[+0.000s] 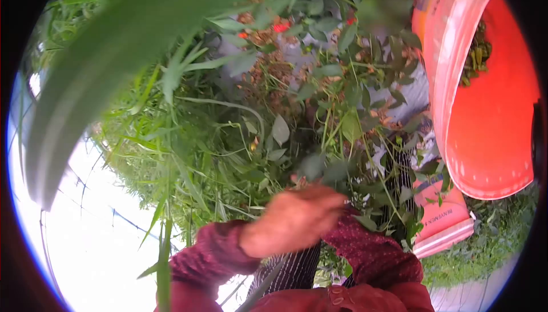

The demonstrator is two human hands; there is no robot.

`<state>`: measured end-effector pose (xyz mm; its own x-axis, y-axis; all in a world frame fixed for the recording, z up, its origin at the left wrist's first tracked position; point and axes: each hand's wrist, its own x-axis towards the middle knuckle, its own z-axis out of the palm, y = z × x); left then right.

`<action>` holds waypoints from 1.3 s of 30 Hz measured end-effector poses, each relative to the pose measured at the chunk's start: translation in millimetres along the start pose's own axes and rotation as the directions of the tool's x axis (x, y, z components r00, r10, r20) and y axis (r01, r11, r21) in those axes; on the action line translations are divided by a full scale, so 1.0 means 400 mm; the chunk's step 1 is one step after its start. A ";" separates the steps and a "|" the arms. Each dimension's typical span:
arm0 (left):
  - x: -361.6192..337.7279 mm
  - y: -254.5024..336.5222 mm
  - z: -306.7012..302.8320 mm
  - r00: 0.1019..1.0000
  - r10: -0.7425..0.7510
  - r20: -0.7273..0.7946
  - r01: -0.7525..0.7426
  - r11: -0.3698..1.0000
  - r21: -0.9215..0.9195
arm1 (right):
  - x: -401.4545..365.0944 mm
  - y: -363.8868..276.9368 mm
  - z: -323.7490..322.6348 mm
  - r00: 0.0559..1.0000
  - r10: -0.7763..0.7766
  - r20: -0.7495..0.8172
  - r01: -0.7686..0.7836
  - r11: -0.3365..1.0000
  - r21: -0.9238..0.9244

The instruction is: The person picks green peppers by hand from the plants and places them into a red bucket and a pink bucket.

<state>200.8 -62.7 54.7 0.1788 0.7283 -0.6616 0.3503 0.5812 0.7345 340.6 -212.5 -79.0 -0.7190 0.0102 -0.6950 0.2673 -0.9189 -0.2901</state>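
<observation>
My left hand [291,221] is blurred by motion in front of the leafy plants [279,129], low in the middle of the head view. Its fingers are smeared, and what they hold, if anything, cannot be made out. The right sleeve [365,243] reaches in from the lower right, and its hand is hidden behind the left hand and leaves. Green stems and leaves surround both. Small red fruits [281,27] show among the foliage higher up.
At the right a large red bucket [491,124] lies tilted with green pods [478,55] inside. Below it is a red and white container [442,215]. A long blurred leaf [108,67] crosses the upper left, and tall grass [165,135] stands beside the plants.
</observation>
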 end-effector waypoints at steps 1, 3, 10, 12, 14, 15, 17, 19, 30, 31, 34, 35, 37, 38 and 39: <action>0.055 0.052 0.003 0.999 0.044 -0.014 -0.046 0.984 -0.172 | 0.006 -0.033 0.003 0.998 -0.037 0.059 0.059 0.902 -0.427; 0.149 0.134 0.023 0.993 0.115 0.016 -0.094 0.878 -0.470 | 0.011 -0.086 0.000 0.983 -0.037 0.180 0.183 0.225 -0.957; 0.264 0.209 0.072 0.825 0.427 -0.370 -0.460 0.888 -0.001 | 0.002 -0.140 0.008 0.951 -0.283 0.126 0.252 0.470 -0.846; 0.220 0.104 -0.032 0.756 0.610 -0.237 -0.525 0.782 0.337 | -0.008 -0.132 0.007 0.961 -0.259 0.102 0.237 0.565 -0.790; 0.196 -0.031 -0.182 0.804 0.552 -0.220 -0.332 0.724 0.604 | -0.021 -0.119 0.005 0.970 -0.228 0.078 0.212 0.654 -0.726; 0.180 -0.101 -0.248 0.860 0.424 -0.284 -0.137 0.728 0.672 | -0.021 -0.113 0.010 0.963 -0.261 0.062 0.220 0.640 -0.736; 0.112 -0.246 -0.380 0.970 0.116 -0.213 0.156 0.376 0.914 | -0.020 -0.115 0.006 0.954 -0.294 0.052 0.230 0.613 -0.756; -0.064 -0.409 -0.508 0.855 -0.245 -0.456 0.496 0.134 0.858 | -0.028 -0.128 0.004 0.975 -0.220 0.034 0.189 0.739 -0.647; 0.012 -0.640 -0.410 0.804 -0.579 -0.131 0.366 0.310 0.877 | -0.039 -0.126 0.014 0.966 -0.256 0.027 0.199 0.680 -0.706; 0.029 -0.699 -0.404 0.806 -0.575 -0.139 0.369 0.305 0.878 | -0.039 -0.122 0.016 0.960 -0.278 0.044 0.217 0.629 -0.746; 0.076 -0.835 -0.382 0.896 -0.427 -0.126 0.253 0.256 0.933 | -0.031 -0.217 0.012 0.991 0.021 0.133 0.091 0.620 -0.780; 0.088 -0.863 -0.369 0.899 -0.414 -0.141 0.236 0.186 0.954 | -0.027 -0.238 0.015 0.988 0.072 0.137 0.067 0.603 -0.795; 0.106 -0.904 -0.343 0.914 -0.387 -0.121 0.137 0.013 0.991 | -0.029 -0.250 0.019 0.989 0.072 0.128 0.060 0.599 -0.798; 0.108 -0.919 -0.334 0.913 -0.389 -0.120 0.139 0.022 0.990 | -0.026 -0.248 0.020 0.991 0.059 0.122 0.063 0.596 -0.800; 0.111 -0.929 -0.327 0.871 -0.479 -0.109 0.110 -0.026 0.994 | -0.024 -0.231 0.022 0.991 0.064 0.121 0.060 0.592 -0.804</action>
<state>-41.8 -198.8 -228.0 -0.1123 0.3960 -0.9114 0.9243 -0.2952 -0.2421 317.0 -131.0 -39.9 -0.7727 -0.0966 -0.6274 0.6309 -0.2264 -0.7421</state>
